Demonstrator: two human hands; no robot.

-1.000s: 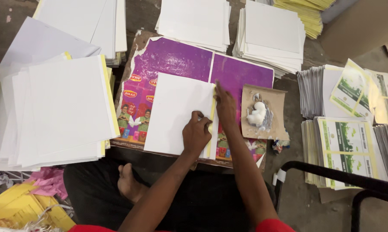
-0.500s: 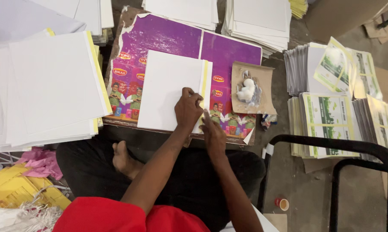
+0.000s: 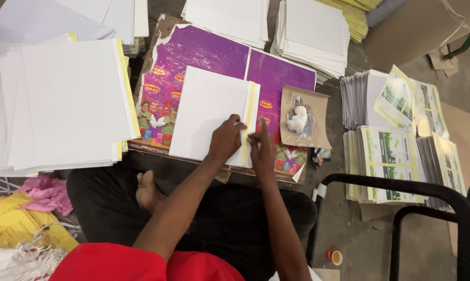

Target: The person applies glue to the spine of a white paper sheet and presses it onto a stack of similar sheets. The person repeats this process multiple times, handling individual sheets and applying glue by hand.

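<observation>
A white sheet (image 3: 206, 112) with a yellow strip (image 3: 248, 119) along its right edge lies on a purple printed board (image 3: 219, 49) in front of my crossed legs. My left hand (image 3: 226, 139) rests curled on the sheet's near right corner, holding it down beside the strip. Just to its right, my right hand (image 3: 262, 145) presses a fingertip on the yellow strip near the sheet's lower end. To the right of both hands, a brown card scrap (image 3: 318, 104) carries a white blob of paste (image 3: 297, 120).
Stacks of white sheets with yellow edges (image 3: 73, 99) lie at left, and more white stacks (image 3: 315, 28) at the back. Piles of green-and-white printed sheets (image 3: 396, 156) sit at right. A black metal frame (image 3: 401, 208) stands at near right, with a small cup (image 3: 336, 256) on the floor.
My right hand has slid from the far part of the yellow edge down toward me. My left hand has kept pressing on the sheet.
</observation>
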